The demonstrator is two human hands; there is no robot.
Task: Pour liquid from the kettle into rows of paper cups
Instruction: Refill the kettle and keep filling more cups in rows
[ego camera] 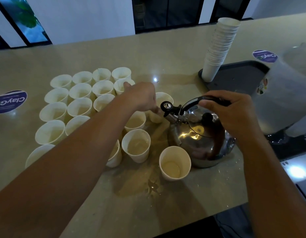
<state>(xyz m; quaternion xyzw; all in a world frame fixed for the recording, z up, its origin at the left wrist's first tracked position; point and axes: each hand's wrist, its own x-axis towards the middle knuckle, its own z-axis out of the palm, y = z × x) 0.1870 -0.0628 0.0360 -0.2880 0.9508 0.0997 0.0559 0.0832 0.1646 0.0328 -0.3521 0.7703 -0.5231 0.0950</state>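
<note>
head cam | looks forward and down (wide-angle) | close over counter (148, 54) | single view

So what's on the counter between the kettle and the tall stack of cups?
In the head view, mostly bare counter lies between the kettle and the stack of cups, plus the dark tray's near corner.

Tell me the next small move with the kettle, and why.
Probably tip the kettle forward so its spout pours into the cup that the left hand holds. The right hand already grips the handle, and the spout sits right at that cup's rim.
</note>
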